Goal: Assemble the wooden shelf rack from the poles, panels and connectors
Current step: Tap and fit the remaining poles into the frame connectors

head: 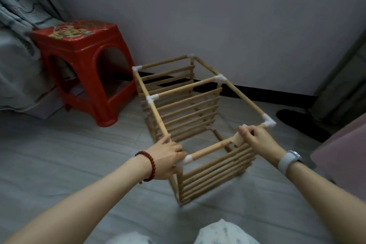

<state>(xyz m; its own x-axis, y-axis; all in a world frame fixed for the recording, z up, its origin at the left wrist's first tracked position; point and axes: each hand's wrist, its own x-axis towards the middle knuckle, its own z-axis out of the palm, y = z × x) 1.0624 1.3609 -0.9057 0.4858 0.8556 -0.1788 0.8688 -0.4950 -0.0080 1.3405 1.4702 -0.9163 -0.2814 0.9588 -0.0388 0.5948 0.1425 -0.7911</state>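
Wooden shelf rack (pixel 198 125) at centre of frame, standing on the floor (pixel 79 154), largely assembled: three slatted panels (pixel 188 117) upright, long poles (pixel 243 95) joined along the top by white connectors (pixel 220 77). Left hand (pixel 168 156) at lower centre, grip closed over the near-left corner connector (pixel 187 158). Right hand (pixel 255 136) right of centre, grip wrapped round the near top pole (pixel 210 149), with a small pale piece (pixel 238 138) beside the fingers, purpose unclear. Remaining, by judgement: seating of this near crossbar; further loose parts not visible. Red stool (pixel 83 61) at upper left.
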